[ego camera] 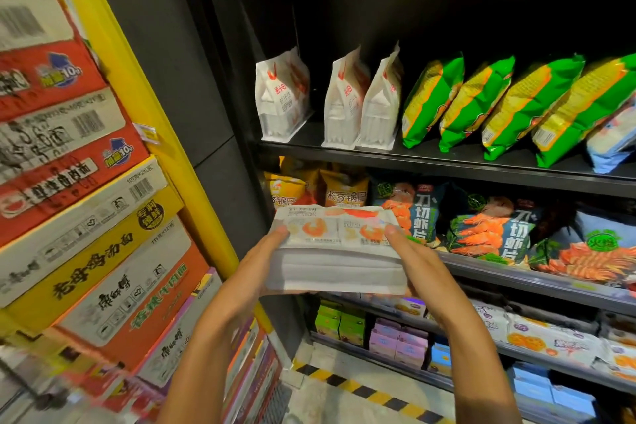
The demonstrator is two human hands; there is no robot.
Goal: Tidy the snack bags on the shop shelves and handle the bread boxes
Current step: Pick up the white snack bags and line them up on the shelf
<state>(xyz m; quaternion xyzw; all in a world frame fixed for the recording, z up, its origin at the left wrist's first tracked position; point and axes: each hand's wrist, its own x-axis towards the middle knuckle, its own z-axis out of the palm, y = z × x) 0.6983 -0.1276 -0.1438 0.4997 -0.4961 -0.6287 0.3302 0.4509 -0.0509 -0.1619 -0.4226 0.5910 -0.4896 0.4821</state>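
Observation:
A white snack bag [335,251] with orange shrimp pictures lies flat between both my hands, held in front of the black shelves. My left hand [265,262] grips its left end, thumb on top. My right hand [413,258] grips its right end, thumb on top as well. Three matching white bags [282,96] stand upright on the shelf [447,162] above, two of them close together [361,103]. Green and yellow bags [499,103] lean in a row to their right.
Stacked cardboard noodle cartons [86,217] fill the left side beside a yellow post [137,86]. The lower shelf carries orange bags [344,189] and dark shrimp-chip bags [492,231]. Small boxes [395,341] sit on the bottom shelves. Black-and-yellow tape [361,389] marks the floor.

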